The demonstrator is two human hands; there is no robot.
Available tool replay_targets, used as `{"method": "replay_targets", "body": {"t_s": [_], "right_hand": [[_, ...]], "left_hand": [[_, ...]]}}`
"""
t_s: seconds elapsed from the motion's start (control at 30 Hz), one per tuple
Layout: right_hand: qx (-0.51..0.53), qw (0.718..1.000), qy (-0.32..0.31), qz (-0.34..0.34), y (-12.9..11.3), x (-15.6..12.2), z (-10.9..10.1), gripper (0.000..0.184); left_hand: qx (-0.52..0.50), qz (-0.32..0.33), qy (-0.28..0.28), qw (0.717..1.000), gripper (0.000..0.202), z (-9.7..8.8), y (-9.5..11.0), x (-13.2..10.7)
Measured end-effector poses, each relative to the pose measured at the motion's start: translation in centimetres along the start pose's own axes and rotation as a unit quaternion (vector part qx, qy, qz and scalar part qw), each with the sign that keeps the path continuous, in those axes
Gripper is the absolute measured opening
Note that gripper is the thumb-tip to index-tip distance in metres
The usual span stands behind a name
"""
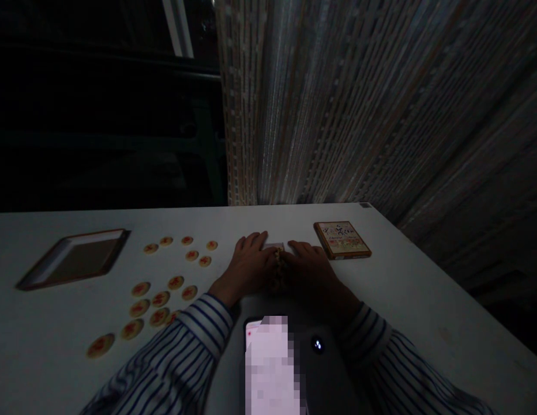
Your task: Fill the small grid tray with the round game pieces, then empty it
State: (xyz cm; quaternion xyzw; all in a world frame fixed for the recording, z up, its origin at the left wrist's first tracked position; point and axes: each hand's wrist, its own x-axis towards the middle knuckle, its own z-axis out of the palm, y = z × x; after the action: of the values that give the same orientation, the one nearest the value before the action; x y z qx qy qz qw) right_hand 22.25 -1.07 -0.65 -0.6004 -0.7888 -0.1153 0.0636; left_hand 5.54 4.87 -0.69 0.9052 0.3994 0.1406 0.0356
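Note:
My left hand (250,264) and my right hand (312,275) rest close together at the middle of the white table (233,369), palms down and fingers bent forward. Between them shows a small cluster of yellowish xiangqi pieces (277,260), pressed in by both hands from either side. The hands cover much of the cluster, and the dim light blurs it. Left of my left hand lie several round xiangqi pieces (160,298) with red characters, flat on the table in loose groups.
An open shallow box tray (116,258) lies at the far left. Past my right hand is a box lid (342,240) with printed characters. A lit phone (253,326) and a dark device with a round emblem (331,369) sit near me. A beaded curtain (303,104) hangs behind the table.

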Motion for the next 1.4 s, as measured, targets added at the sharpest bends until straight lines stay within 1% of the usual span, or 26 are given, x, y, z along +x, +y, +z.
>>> {"method": "replay_targets", "body": {"t_s": [0.33, 0.5, 0.6, 0.77, 0.87, 0.97, 1.07, 1.17, 1.27, 1.4], "right_hand": [[0.007, 1.0, 0.0, 0.002, 0.1, -0.1, -0.2, 0.04], [0.042, 0.998, 0.035, 0.007, 0.5, -0.5, -0.1, 0.036], [0.072, 0.996, 0.05, 0.008, 0.7, -0.9, -0.1, 0.037], [0.152, 0.987, 0.05, 0.018, 0.8, -1.6, -0.1, 0.032], [0.208, 0.975, 0.051, 0.058, 0.9, -2.3, 0.0, 0.032], [0.251, 0.963, 0.045, 0.089, 0.8, -2.8, 0.0, 0.032], [0.292, 0.952, 0.033, 0.086, 0.5, -2.9, -0.1, 0.033], [0.333, 0.941, 0.013, 0.065, 0.2, -2.9, -0.3, 0.034], [0.341, 0.938, 0.011, 0.055, 0.0, -2.9, -0.2, 0.033], [0.334, 0.941, 0.01, 0.055, 0.0, -3.0, -0.1, 0.032]], "left_hand": [[-0.005, 0.002, 0.006, 1.0, 0.036, -0.2, -0.1, 0.0], [-0.008, -0.003, 0.023, 1.0, 0.036, -0.8, -0.3, -0.1], [-0.006, -0.003, 0.041, 0.999, 0.035, -1.5, -0.4, -0.1], [-0.002, -0.009, 0.067, 0.998, 0.035, -3.5, -0.4, -0.8], [-0.027, -0.035, 0.082, 0.996, 0.037, -4.4, -0.5, -2.2], [-0.077, -0.076, 0.099, 0.989, 0.039, -4.3, -0.6, -4.6], [-0.137, -0.113, 0.106, 0.978, 0.039, -3.7, -0.2, -7.3], [-0.169, -0.151, 0.098, 0.969, 0.038, -2.9, 0.7, -9.5], [-0.187, -0.162, 0.087, 0.965, 0.039, -2.0, 1.3, -10.6], [-0.203, -0.175, 0.069, 0.961, 0.04, -1.1, 1.4, -11.0]]}}
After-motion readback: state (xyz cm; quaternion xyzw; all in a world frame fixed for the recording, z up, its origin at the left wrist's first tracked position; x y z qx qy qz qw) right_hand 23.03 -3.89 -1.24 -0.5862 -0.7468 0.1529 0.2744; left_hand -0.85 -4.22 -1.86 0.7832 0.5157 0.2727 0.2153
